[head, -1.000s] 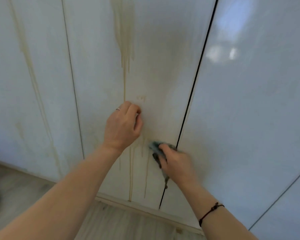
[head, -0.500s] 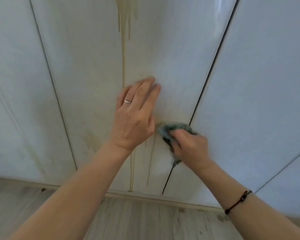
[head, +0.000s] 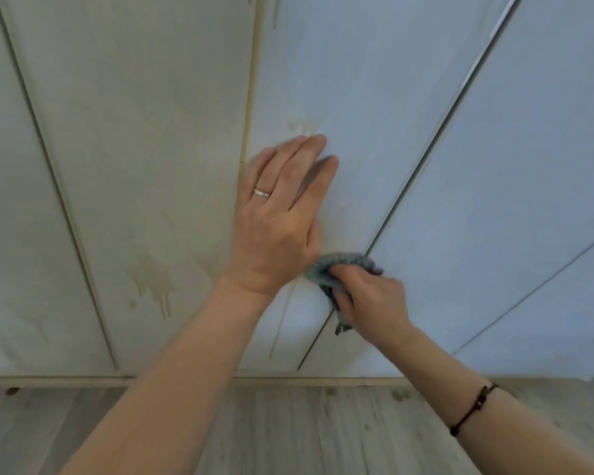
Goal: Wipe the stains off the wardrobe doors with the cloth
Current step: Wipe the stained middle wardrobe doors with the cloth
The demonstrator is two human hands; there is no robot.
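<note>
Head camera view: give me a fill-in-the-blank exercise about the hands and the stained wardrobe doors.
The left hand lies flat on the white wardrobe door, while the right hand grips a crumpled blue-grey ____.
The silver ring is on the ____ hand.
The dark cord bracelet circles the ____ wrist.
Missing words: cloth; left; right.

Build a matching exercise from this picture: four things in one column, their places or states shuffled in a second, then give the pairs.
1. left hand
2. cloth
3. bracelet
4. long drip stain

a. runs down the wardrobe door
b. bunched in the right hand
c. flat on the door, fingers straight
d. worn on the right arm

Pairs: 1-c, 2-b, 3-d, 4-a
</note>
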